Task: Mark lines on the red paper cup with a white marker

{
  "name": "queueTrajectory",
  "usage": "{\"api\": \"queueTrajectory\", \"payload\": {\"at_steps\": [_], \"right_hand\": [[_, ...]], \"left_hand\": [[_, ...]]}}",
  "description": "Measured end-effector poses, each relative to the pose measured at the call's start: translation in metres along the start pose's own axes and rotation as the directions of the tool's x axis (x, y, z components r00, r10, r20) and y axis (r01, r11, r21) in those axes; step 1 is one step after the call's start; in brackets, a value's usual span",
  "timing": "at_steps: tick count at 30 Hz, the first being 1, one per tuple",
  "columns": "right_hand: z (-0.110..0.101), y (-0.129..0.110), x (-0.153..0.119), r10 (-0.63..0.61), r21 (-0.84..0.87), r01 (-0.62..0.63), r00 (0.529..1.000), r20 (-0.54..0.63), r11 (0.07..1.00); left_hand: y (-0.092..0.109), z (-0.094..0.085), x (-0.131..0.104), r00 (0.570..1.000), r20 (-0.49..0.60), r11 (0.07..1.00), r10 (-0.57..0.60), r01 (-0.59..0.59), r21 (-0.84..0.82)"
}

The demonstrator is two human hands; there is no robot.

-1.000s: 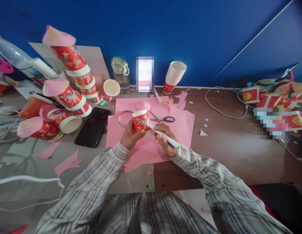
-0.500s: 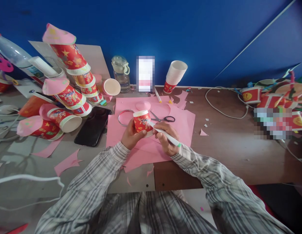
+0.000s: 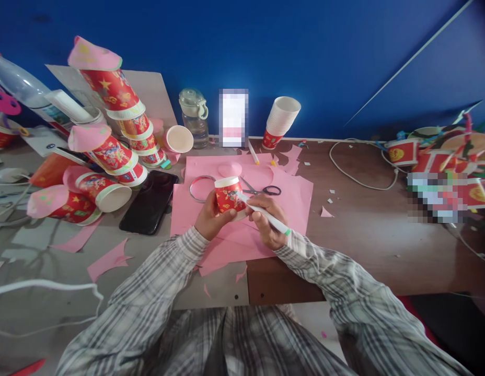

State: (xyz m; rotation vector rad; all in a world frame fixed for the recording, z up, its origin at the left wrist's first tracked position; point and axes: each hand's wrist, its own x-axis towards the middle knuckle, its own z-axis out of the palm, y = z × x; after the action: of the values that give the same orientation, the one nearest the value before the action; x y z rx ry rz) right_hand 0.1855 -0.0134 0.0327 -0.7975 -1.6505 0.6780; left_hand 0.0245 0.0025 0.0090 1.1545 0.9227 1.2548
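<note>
My left hand (image 3: 211,218) is wrapped round a red paper cup (image 3: 228,196) with a white rim, held above pink paper (image 3: 227,245). In my right hand (image 3: 269,222) is a white marker (image 3: 270,219) with a green end, its tip at the right side of the cup. Behind the cup lie black-handled scissors (image 3: 271,190) and a small pink paper cone (image 3: 230,169). A round metallic ring (image 3: 191,190) rests on the paper, left of the cup.
Stacked red cups with pink tops (image 3: 109,91) and a black phone (image 3: 149,202) are on the left. Behind stand a water bottle (image 3: 194,122), a lit screen (image 3: 233,117) and a white cup stack (image 3: 284,117). Decorated cups (image 3: 434,162) and a cable (image 3: 358,183) are on the right.
</note>
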Motion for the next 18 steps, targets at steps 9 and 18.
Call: {"api": "queueTrajectory", "payload": {"at_steps": [9,18], "right_hand": [[-0.0008,0.0020,-0.0005,-0.015,-0.028,0.015,1.000,0.025,0.999],[-0.0015,0.0012,-0.0018,0.021,0.019,-0.021,1.000,0.009,1.000]], "left_hand": [[-0.0022,-0.0007,0.0004,1.000,0.002,1.000,0.005,-0.005,0.005],[-0.0005,-0.0011,0.0003,1.000,0.004,1.000,0.001,-0.001,0.016]]}}
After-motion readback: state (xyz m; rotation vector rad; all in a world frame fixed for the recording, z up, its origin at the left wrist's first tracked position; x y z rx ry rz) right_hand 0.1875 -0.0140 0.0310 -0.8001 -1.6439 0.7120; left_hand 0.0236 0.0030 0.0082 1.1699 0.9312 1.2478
